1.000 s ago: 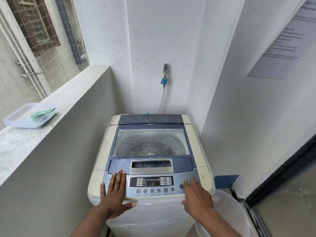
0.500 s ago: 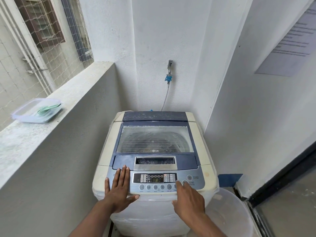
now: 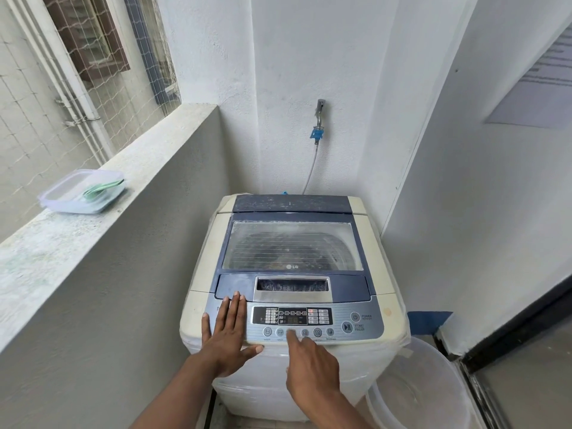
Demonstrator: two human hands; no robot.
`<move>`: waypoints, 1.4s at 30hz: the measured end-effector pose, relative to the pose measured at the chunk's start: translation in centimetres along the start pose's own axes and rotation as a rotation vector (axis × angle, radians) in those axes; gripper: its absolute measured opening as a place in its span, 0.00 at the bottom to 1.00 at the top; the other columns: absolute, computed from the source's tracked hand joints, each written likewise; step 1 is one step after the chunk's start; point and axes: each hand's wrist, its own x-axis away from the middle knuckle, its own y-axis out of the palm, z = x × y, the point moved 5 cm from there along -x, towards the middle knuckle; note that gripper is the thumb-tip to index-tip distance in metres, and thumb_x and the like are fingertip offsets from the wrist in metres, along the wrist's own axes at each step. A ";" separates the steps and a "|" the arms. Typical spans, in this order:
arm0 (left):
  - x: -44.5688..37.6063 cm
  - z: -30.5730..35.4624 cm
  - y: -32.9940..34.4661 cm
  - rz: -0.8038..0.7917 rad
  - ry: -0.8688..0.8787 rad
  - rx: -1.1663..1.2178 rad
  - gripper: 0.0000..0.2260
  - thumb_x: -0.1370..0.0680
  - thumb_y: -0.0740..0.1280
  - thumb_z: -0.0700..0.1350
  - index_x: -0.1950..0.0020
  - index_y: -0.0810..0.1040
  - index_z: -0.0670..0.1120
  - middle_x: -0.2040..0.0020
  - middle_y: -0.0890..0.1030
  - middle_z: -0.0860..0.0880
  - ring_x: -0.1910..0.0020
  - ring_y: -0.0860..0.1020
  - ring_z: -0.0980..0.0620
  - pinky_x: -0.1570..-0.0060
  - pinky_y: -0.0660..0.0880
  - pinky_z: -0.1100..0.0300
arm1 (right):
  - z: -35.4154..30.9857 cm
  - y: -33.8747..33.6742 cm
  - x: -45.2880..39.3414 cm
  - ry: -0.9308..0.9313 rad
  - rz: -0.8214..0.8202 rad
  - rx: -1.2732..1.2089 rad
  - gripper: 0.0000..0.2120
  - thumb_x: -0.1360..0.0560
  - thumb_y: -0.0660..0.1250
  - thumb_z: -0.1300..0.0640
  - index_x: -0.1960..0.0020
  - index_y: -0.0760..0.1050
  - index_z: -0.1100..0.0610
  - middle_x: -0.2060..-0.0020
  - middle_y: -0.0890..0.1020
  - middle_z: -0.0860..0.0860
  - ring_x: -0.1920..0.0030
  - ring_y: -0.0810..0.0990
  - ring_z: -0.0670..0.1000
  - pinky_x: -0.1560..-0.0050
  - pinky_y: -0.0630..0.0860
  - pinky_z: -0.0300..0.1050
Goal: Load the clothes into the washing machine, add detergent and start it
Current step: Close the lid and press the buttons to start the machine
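A cream and blue top-loading washing machine (image 3: 204,261) stands in the corner with its glass lid (image 3: 292,246) down. Dark laundry shows dimly through the glass. My left hand (image 3: 227,335) rests flat, fingers straight, on the left end of the control panel (image 3: 365,332). My right hand (image 3: 309,366) points its index finger onto the middle round button in the panel's lower button row, left of the start/pause button (image 3: 347,327). The display (image 3: 292,315) looks dim.
A clear plastic box (image 3: 58,196) with a green scoop sits on the concrete ledge (image 3: 62,243) at left. A translucent tub (image 3: 433,397) stands on the floor to the machine's right. A wall tap (image 3: 318,119) with a hose is behind, and a dark-framed door (image 3: 510,351) at far right.
My right hand has moved left along the panel, from the power and start buttons to the middle button of the lower row. My left hand stays flat in place.
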 end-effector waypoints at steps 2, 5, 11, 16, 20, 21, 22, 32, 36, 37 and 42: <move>0.0 0.0 0.0 0.008 0.001 0.001 0.48 0.20 0.56 0.70 0.24 0.19 0.53 0.26 0.16 0.57 0.25 0.19 0.53 0.28 0.23 0.40 | -1.0 0.2 0.0 -0.028 -0.014 0.000 0.33 0.19 0.65 0.60 0.18 0.55 0.51 0.34 0.76 0.56 0.36 0.79 0.59 0.40 0.76 0.54; 0.1 0.0 -0.1 0.031 -0.001 -0.026 0.48 0.20 0.56 0.70 0.24 0.19 0.53 0.26 0.17 0.57 0.26 0.19 0.53 0.37 0.14 0.46 | -2.3 0.2 0.0 -0.061 -0.041 0.008 0.34 0.19 0.62 0.64 0.17 0.53 0.50 0.33 0.75 0.58 0.36 0.78 0.61 0.39 0.76 0.55; 0.1 0.1 -0.1 0.044 -0.003 -0.052 0.48 0.20 0.56 0.70 0.25 0.18 0.54 0.26 0.16 0.57 0.26 0.18 0.54 0.42 0.11 0.50 | -3.7 0.3 -0.3 -0.075 -0.081 0.028 0.36 0.18 0.62 0.64 0.17 0.50 0.51 0.33 0.75 0.60 0.35 0.78 0.62 0.39 0.75 0.55; 0.3 0.1 -0.3 0.032 0.000 -0.065 0.48 0.20 0.56 0.70 0.25 0.18 0.53 0.27 0.16 0.57 0.29 0.16 0.56 0.44 0.11 0.51 | -4.2 0.3 -0.7 -0.073 -0.118 0.084 0.33 0.18 0.59 0.66 0.16 0.50 0.54 0.34 0.77 0.61 0.35 0.78 0.63 0.38 0.75 0.55; 0.3 0.1 -0.2 0.018 0.006 -0.046 0.48 0.20 0.56 0.71 0.25 0.18 0.54 0.26 0.17 0.57 0.35 0.12 0.60 0.40 0.12 0.49 | -4.2 0.0 -1.3 -0.052 -0.147 0.086 0.31 0.17 0.57 0.66 0.17 0.54 0.54 0.35 0.79 0.60 0.35 0.78 0.63 0.38 0.75 0.56; 0.3 0.1 -0.2 0.014 0.008 -0.035 0.48 0.20 0.56 0.71 0.25 0.18 0.54 0.26 0.16 0.57 0.36 0.11 0.61 0.37 0.14 0.47 | -4.3 -0.1 -1.5 -0.053 -0.145 0.080 0.29 0.17 0.57 0.65 0.18 0.56 0.54 0.35 0.79 0.60 0.35 0.78 0.63 0.38 0.75 0.55; 0.2 0.1 -0.2 0.008 0.009 -0.026 0.48 0.20 0.56 0.70 0.26 0.18 0.54 0.27 0.16 0.57 0.37 0.11 0.61 0.33 0.17 0.44 | -4.3 -0.3 -1.6 -0.054 -0.139 0.071 0.27 0.17 0.57 0.65 0.19 0.59 0.55 0.35 0.80 0.59 0.34 0.78 0.63 0.38 0.75 0.55; 0.4 0.4 -0.3 -0.033 -0.004 -0.030 0.48 0.20 0.55 0.71 0.27 0.16 0.53 0.27 0.16 0.56 0.37 0.11 0.60 0.25 0.25 0.38 | -3.8 -0.9 -2.9 -0.091 -0.137 0.033 0.19 0.20 0.63 0.64 0.30 0.72 0.55 0.36 0.80 0.58 0.34 0.78 0.62 0.38 0.74 0.54; 0.4 0.4 -0.4 -0.040 -0.011 -0.044 0.48 0.20 0.55 0.71 0.27 0.17 0.53 0.26 0.17 0.55 0.37 0.11 0.61 0.25 0.26 0.39 | -3.8 -0.5 -2.9 -0.133 -0.181 0.095 0.28 0.17 0.59 0.61 0.18 0.57 0.54 0.31 0.76 0.60 0.31 0.76 0.63 0.35 0.73 0.56; 0.4 0.4 -0.5 -0.034 -0.013 -0.049 0.48 0.21 0.55 0.71 0.26 0.17 0.53 0.26 0.17 0.55 0.38 0.11 0.61 0.25 0.26 0.39 | -3.7 -0.3 -2.8 -0.132 -0.193 0.105 0.29 0.16 0.58 0.59 0.17 0.54 0.54 0.31 0.76 0.61 0.32 0.76 0.63 0.35 0.73 0.56; 0.7 0.6 -0.8 -0.045 -0.021 -0.062 0.48 0.23 0.49 0.76 0.26 0.18 0.53 0.26 0.17 0.57 0.38 0.10 0.61 0.27 0.24 0.40 | -4.0 1.2 -1.7 -0.129 -0.201 0.121 0.28 0.13 0.48 0.58 0.16 0.43 0.55 0.34 0.78 0.66 0.36 0.79 0.64 0.39 0.73 0.56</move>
